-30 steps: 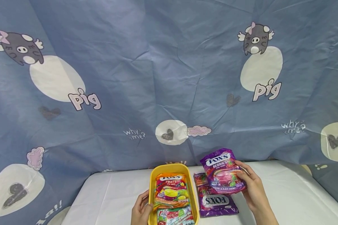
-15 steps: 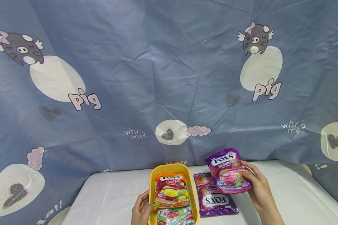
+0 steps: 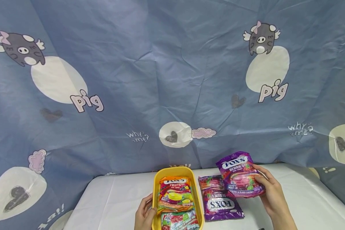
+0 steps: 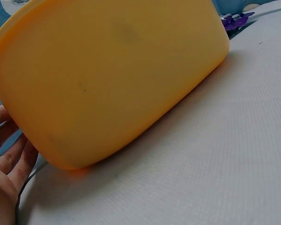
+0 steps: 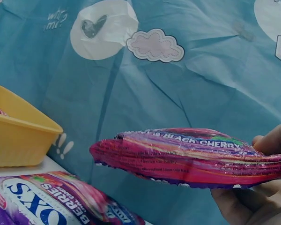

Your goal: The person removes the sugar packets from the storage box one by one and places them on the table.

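In the head view my right hand (image 3: 271,191) pinches the right edge of a purple FOX'S Berries candy bag (image 3: 240,175), thumb on its front. The right wrist view shows this bag (image 5: 196,159) raised clear of the table, its bottom edge towards the camera. My left hand (image 3: 145,212) holds the left wall of a yellow plastic bin (image 3: 199,204), thumb at the rim. Inside the bin lie an orange FOX'S Fruits candy bag (image 3: 174,195) and, nearer me, a green-and-red candy bag (image 3: 180,221). From the left wrist, the bin's outer wall (image 4: 117,79) fills much of the view.
Right of the bin, purple Berries candy bags (image 3: 219,206) lie upside down to me on the white-covered table (image 3: 109,198), partly behind the held bag. A blue printed cloth (image 3: 178,80) hangs along the table's back edge.
My right hand has carried the Berries candy bag to the right, uncovering more of the purple bags on the table. The left hand stays at the bin.
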Motion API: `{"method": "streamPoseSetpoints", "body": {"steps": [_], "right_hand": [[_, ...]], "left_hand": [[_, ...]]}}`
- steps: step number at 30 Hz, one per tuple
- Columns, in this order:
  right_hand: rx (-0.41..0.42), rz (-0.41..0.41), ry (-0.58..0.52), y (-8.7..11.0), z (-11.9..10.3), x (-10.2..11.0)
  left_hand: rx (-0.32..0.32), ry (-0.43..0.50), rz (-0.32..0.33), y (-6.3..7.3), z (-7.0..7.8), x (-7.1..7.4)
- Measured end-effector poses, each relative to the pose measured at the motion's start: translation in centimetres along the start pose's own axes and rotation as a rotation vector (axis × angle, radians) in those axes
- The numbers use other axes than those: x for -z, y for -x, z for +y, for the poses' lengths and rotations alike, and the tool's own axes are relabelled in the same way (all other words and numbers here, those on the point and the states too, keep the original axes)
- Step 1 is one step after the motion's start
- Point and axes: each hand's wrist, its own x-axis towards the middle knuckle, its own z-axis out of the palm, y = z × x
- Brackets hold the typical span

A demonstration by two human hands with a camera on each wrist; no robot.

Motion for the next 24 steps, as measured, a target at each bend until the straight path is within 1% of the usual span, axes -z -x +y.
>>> {"method": "streamPoseSetpoints", "body": {"steps": [7, 11, 15, 17, 21, 24], "right_hand": [[0.006, 0.000, -0.049, -0.2, -0.3, 1.0], [-0.001, 0.005, -0.052, -0.4, -0.4, 1.6], [-0.041, 0.047, -0.010, -0.6, -0.3, 2.0], [-0.064, 0.079, 0.004, -0.6, -0.3, 2.3], [-0.103, 0.133, 0.022, -0.5, 0.0, 3.1], [-0.129, 0.145, 0.047, -0.5, 0.2, 3.8]], "left_hand": [[-0.006, 0.011, 0.006, 0.1, -0.1, 0.1], [-0.004, 0.024, 0.010, 0.2, -0.2, 0.1], [0.004, 0.037, 0.011, 0.3, -0.2, 0.1], [-0.004, 0.051, 0.008, 0.3, -0.3, 0.0], [-0.030, 0.067, -0.013, 0.3, -0.2, 0.1], [-0.028, 0.095, -0.033, 0.2, -0.1, 0.1]]}}
